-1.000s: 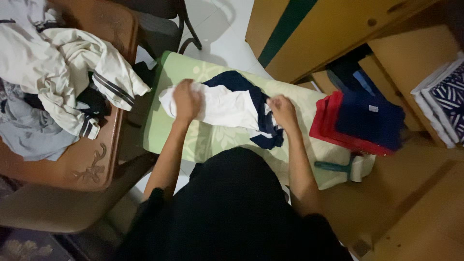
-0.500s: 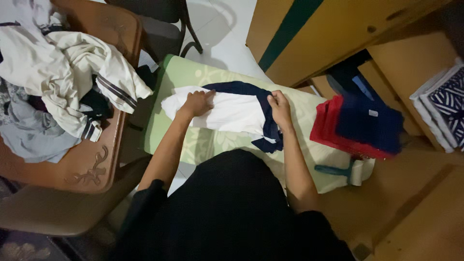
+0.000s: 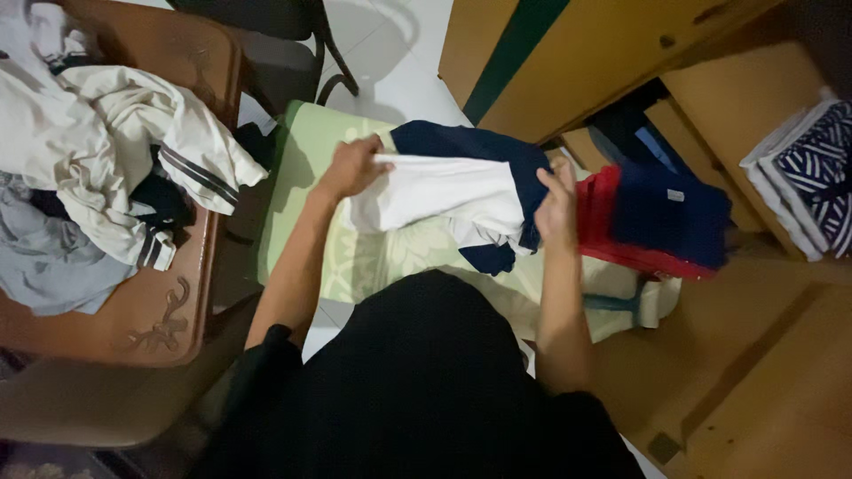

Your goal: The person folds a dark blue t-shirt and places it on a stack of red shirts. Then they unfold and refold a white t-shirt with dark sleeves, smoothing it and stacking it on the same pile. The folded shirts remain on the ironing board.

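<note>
A folded white and navy shirt (image 3: 453, 191) is lifted a little above the pale green padded board (image 3: 306, 168). My left hand (image 3: 352, 165) grips its left end at the top edge. My right hand (image 3: 557, 202) holds its right end, where the navy part wraps round. A navy flap hangs down below the shirt near my body. Right of my right hand lies a stack of folded clothes, navy (image 3: 670, 217) on red (image 3: 603, 226).
A heap of unfolded white, grey and dark clothes (image 3: 98, 151) covers a brown wooden chair seat (image 3: 169, 310) at the left. A teal-handled lint roller (image 3: 635, 303) lies on the board's right end. Wooden cupboard shelves with striped folded cloth (image 3: 812, 173) stand at the right.
The shirt lay flat on the board while both hands smoothed and folded it. Now both hands have lifted it and carried it to the right, toward the stack.
</note>
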